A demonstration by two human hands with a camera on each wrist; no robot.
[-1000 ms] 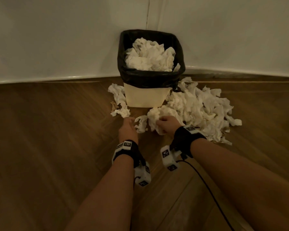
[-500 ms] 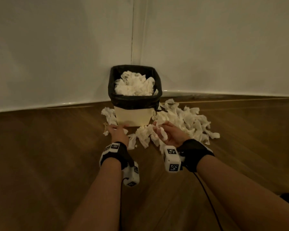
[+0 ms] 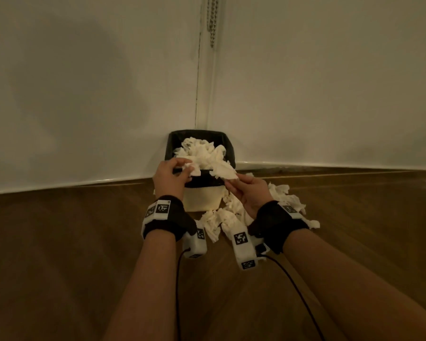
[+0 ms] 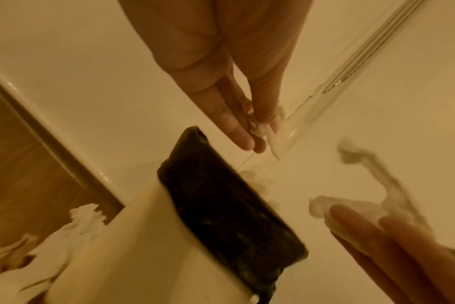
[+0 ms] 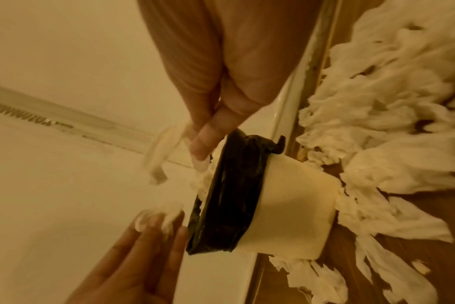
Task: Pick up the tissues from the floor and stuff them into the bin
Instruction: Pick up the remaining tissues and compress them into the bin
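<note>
Tissues (image 3: 202,156) white, crumpled, heaped above bin (image 3: 202,198) rim; more on floor (image 3: 59,254).

I see the bin (image 3: 200,198) at frame centre in the wall corner, tissues heaped in it (image 3: 199,153); loose tissues (image 3: 284,203) lie on the floor (image 3: 59,254) to its right.

The left hand (image 4: 221,82) pinches a tissue (image 4: 260,128) above the black-lined bin (image 4: 229,205).
</note>
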